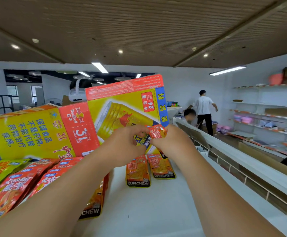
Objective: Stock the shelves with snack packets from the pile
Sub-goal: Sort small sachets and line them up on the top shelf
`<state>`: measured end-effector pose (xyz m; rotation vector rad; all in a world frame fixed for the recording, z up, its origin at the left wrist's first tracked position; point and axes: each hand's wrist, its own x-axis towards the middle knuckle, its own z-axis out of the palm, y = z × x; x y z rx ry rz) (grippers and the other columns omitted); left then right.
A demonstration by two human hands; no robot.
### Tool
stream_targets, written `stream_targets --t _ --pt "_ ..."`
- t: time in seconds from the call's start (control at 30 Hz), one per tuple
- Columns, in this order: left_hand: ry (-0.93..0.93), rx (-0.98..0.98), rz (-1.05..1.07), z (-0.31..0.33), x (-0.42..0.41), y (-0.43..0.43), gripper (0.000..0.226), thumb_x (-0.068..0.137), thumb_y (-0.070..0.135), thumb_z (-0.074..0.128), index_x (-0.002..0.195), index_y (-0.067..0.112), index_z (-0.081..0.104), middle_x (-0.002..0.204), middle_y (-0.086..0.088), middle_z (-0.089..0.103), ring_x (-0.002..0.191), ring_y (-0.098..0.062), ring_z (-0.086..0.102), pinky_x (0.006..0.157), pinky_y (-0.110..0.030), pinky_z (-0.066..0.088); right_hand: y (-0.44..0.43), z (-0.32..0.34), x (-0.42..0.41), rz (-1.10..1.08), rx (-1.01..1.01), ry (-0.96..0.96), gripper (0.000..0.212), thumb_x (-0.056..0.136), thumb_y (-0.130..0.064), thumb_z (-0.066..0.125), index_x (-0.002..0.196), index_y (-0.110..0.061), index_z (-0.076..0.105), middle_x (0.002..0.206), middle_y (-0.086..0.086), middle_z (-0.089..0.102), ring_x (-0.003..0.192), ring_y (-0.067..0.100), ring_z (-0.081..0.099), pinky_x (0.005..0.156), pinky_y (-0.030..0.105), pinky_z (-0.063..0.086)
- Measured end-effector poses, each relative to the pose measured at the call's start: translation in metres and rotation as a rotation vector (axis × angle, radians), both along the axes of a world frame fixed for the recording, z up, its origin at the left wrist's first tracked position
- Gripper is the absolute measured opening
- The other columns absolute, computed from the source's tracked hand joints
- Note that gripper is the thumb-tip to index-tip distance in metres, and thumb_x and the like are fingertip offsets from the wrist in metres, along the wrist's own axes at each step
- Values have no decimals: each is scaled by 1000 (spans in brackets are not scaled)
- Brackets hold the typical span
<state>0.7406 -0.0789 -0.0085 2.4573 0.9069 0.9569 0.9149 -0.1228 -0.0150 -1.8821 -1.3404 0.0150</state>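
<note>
A white shelf top (156, 211) carries 2 yellow-and-red Red Bull cartons (122, 103) (1 lying flat, 1 tilted against it). At the left, red snack packets (19, 182) lie in rows; 2 KONCHEW packets (137, 170) lie side by side before the cartons. Above these, the left hand (122, 147) and right hand (172, 141) both pinch 1 small red packet (157, 131), held clear of the shelf.
</note>
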Motion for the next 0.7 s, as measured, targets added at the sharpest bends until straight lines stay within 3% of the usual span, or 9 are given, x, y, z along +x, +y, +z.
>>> stream_targets --t 0.13,0.3,0.5,0.7 --pt "132 -31 72 1 -4 4 39 88 28 71 124 41 63 113 18 62 87 -5 64 68 -19 50 -3 -1 6 -79 -116 -111 46 63 -56 61 88 -18 65 78 0 66 72 22 63 60 30 50" --pt "279 -61 107 3 -5 3 37 88 36 72 125 37 66 111 14 67 89 -6 63 78 -26 51 -6 -5 3 -114 -291 -207 38 78 -52 67 70 -20 47 66 -1 48 57 17 47 49 26 33" --pt "298 -93 115 4 -5 3 38 88 36 72 125 36 66 108 15 70 92 -8 66 79 -28 54 -6 -9 0 -108 -370 -237 42 78 -55 69 74 -17 50 69 1 52 57 16 49 50 25 36" --pt "304 -104 116 5 -7 2 38 87 37 73 125 36 66 107 15 71 96 -9 66 86 -30 55 -3 -16 -4 -84 -415 -278 48 75 -63 68 86 -18 58 78 2 56 71 19 58 58 26 43"
